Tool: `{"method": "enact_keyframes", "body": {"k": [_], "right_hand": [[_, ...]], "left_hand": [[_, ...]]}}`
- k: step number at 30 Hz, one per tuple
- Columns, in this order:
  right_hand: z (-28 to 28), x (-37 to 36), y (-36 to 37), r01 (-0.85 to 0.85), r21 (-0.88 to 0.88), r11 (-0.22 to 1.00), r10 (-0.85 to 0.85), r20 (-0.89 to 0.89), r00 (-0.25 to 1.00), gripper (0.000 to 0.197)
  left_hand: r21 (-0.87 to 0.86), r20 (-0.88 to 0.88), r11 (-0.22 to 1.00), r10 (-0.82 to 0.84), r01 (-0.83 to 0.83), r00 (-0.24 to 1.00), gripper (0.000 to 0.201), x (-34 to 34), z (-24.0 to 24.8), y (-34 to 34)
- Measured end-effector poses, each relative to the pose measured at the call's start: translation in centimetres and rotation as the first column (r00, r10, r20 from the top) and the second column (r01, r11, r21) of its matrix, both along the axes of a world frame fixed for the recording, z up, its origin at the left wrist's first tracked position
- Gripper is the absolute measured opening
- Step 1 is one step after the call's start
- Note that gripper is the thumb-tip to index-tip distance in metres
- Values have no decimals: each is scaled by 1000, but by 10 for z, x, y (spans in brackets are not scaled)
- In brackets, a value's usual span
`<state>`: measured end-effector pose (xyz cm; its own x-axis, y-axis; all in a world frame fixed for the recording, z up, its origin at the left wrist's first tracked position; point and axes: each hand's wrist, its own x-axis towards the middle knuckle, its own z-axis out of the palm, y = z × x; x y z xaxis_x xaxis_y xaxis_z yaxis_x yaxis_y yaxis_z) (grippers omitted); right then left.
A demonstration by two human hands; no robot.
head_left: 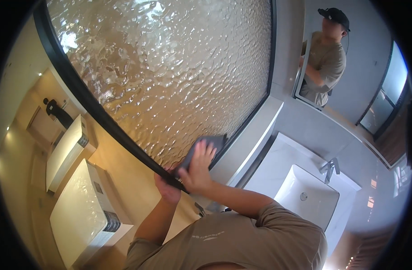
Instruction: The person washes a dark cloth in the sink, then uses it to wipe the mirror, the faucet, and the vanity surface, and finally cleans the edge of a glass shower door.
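A tall pane of rippled, textured glass (pixel 170 76) in a black frame (pixel 108 123) stands in front of me. Against its lower corner my right hand (pixel 199 165) presses a dark grey cloth (pixel 216 140), fingers laid along it and thumb apart. The cloth reaches down towards the frame's bottom corner. My left hand (pixel 169 191) is at the outer edge of the frame, just left of and below the right one. It appears closed round that edge, with its fingers partly hidden by the frame.
A pale ledge (pixel 255 135) runs beside the glass. To the right are a white washbasin (pixel 312 198), a chrome tap (pixel 330 170) and a mirror (pixel 363 58). On the left stand two wrapped mattresses (pixel 77 216) on bases, with a person in dark clothes (pixel 57 112) farther off.
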<state>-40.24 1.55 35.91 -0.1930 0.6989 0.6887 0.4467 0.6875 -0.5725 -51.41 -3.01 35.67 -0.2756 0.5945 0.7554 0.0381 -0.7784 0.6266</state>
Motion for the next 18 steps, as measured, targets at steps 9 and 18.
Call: {"method": "enact_keyframes", "body": {"k": [9,18], "right_hand": [[190,102,173,238,149,960,-162,-397,903,75],[-8,43,73,-66,420,905,-31,220,975,100]], "left_hand": [[-44,-6,968,-247,246,969,77,3,3,-2],[-76,77,995,-51,57,996,70,13,12,-3]]}}
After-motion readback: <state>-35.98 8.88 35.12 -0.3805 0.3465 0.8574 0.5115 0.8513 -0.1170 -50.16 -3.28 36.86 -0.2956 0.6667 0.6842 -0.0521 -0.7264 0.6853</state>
